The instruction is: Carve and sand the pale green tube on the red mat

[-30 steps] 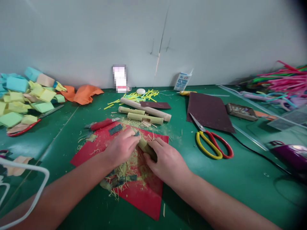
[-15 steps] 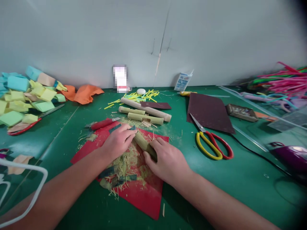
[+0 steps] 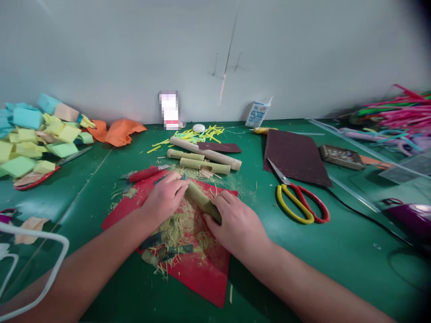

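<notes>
My right hand (image 3: pixel 235 220) is wrapped round the near end of a bamboo tube (image 3: pixel 201 197), which slants away over a red sheet (image 3: pixel 205 287). At the tube's far end, my left hand (image 3: pixel 166 193) pinches a small dark piece of sandpaper (image 3: pixel 184 177), mostly hidden by the fingers. Pale shavings and dust (image 3: pixel 178 229) cover the middle of the sheet. More dark worn scraps (image 3: pixel 175 252) lie near its lower left edge. Beyond my left hand rests a red-handled knife (image 3: pixel 144 173).
Cut bamboo pieces (image 3: pixel 205 166) lie behind the sheet. Scissors (image 3: pixel 301 204) and brown sandpaper (image 3: pixel 296 157) are on the right, beside a purple object (image 3: pixel 411 220). Folded paper pieces (image 3: pixel 30 139) heap up at left. A white wire frame (image 3: pixel 63 244) crosses the lower left.
My left hand has shifted slightly left and back from the tube, baring more of its far end. My right hand keeps its grip on the tube.
</notes>
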`<state>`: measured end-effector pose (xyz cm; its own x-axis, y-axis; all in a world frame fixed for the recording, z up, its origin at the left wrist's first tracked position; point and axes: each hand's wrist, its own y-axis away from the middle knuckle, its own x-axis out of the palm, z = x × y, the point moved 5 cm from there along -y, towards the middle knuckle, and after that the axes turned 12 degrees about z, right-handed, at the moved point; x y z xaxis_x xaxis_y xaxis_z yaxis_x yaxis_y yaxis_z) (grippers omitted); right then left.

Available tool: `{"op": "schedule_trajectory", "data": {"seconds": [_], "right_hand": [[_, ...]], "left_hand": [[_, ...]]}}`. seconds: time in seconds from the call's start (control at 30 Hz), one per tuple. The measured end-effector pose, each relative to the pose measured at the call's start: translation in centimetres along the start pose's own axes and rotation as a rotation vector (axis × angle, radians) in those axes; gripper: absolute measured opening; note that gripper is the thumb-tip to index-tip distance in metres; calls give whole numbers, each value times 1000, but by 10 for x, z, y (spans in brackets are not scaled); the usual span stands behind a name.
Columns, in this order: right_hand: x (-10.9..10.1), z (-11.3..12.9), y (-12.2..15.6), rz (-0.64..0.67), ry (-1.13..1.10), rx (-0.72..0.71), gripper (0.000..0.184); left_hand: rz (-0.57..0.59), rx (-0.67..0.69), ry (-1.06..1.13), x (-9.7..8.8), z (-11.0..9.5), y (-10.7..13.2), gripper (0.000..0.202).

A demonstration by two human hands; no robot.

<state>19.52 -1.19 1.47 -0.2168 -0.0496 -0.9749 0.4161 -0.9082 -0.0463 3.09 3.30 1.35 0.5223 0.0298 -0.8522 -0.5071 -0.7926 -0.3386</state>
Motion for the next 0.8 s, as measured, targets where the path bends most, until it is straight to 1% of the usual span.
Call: {"op": "schedule_trajectory", "data": {"seconds": [0.13, 0.2, 0.27, 0.4, 0.53, 0.67, 0.77, 0.8], "right_hand": [[0, 0, 1, -7, 2, -1, 11], [-1, 0, 1, -15, -8, 1, 11], [0, -1, 0, -13, -21, 2, 10], [1, -1, 0, 1, -50, 10, 11], [1, -2, -1, -4, -41, 22, 11], [2, -2, 0, -6, -49, 6, 11], [2, -3, 0, -14, -47, 12, 12], [2, -3, 0, -16, -49, 13, 12]], "left_hand": [[47, 48, 11, 4, -8, 3, 22], [19, 71, 9, 4, -10, 4, 22], [-5, 66, 0, 5, -11, 3, 23], [51, 78, 13, 11, -13, 3, 23], [-1, 77, -6, 7, -10, 3, 22], [70, 98, 13, 8, -10, 1, 23], [15, 82, 6, 4, -8, 0, 22], [18, 74, 1, 4, -8, 0, 23]]}}
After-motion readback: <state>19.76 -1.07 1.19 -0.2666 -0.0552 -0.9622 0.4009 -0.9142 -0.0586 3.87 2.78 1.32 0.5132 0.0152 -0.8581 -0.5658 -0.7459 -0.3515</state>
